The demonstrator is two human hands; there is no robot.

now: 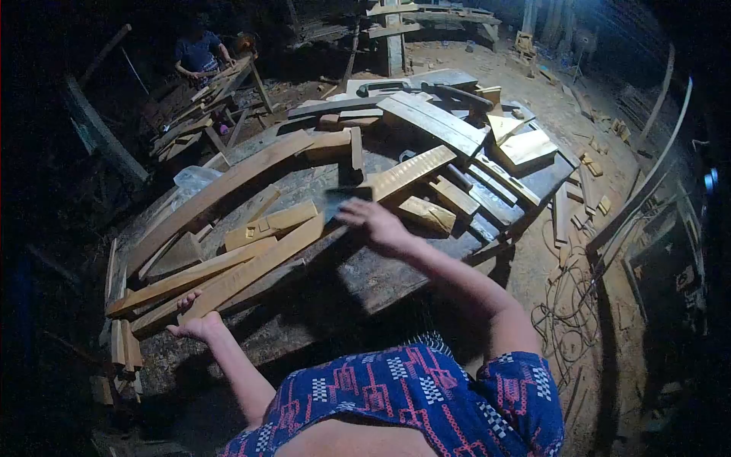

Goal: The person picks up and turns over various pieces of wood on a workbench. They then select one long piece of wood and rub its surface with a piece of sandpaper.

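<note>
A long plank (251,266) lies slantwise on the workbench (381,274), running between the two hands. The left hand (196,324) grips its near end, with the fingers curled over the wood. Well apart from it, the right hand (377,221) pinches a dark flat sheet (341,202) just above the plank's far end. Loose wood offcuts (426,213) crowd the bench beyond. Another person (199,53) works at the back.

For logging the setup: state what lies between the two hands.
Head view: a long plank lies between left hand and right hand, which holds a dark sheet.
</note>
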